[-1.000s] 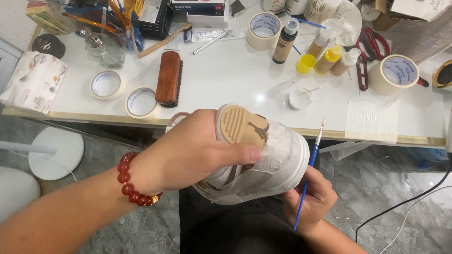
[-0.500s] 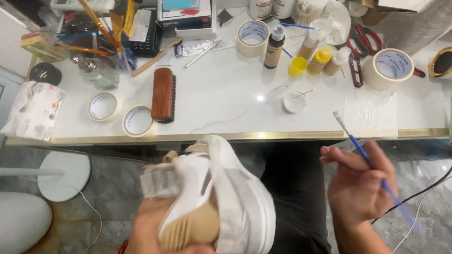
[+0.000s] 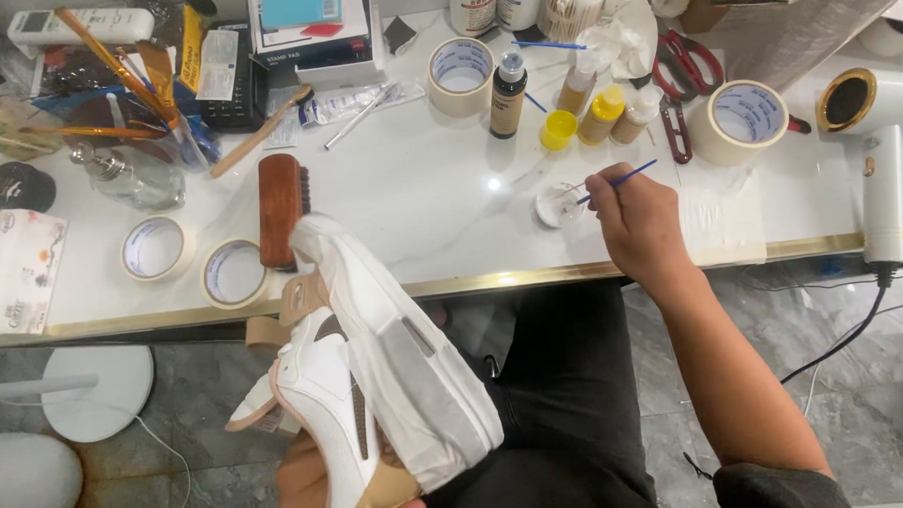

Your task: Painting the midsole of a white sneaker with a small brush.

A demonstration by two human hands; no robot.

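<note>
My left hand (image 3: 314,484) grips the heel end of a white and tan sneaker (image 3: 375,367), held on its side over my lap with the sole facing right. My right hand (image 3: 638,217) reaches over the white table (image 3: 430,205) and holds a thin blue paintbrush (image 3: 624,181), its tip dipped in a small white dish (image 3: 560,205). Small paint bottles stand just behind the dish: a dark one (image 3: 507,95), a yellow one (image 3: 603,113) and a loose yellow cap (image 3: 558,130).
Rolls of masking tape (image 3: 234,273) (image 3: 157,248) (image 3: 462,75) (image 3: 745,122), a brown shoe brush (image 3: 282,208), red scissors (image 3: 683,66), a white hair dryer (image 3: 881,164), brushes and boxes crowd the table. A white fan base (image 3: 101,391) stands on the grey floor.
The sneaker has swung from up at the table edge down into my lap, sole now to the right. My right hand rose from beside my knee to the dish with the brush.
</note>
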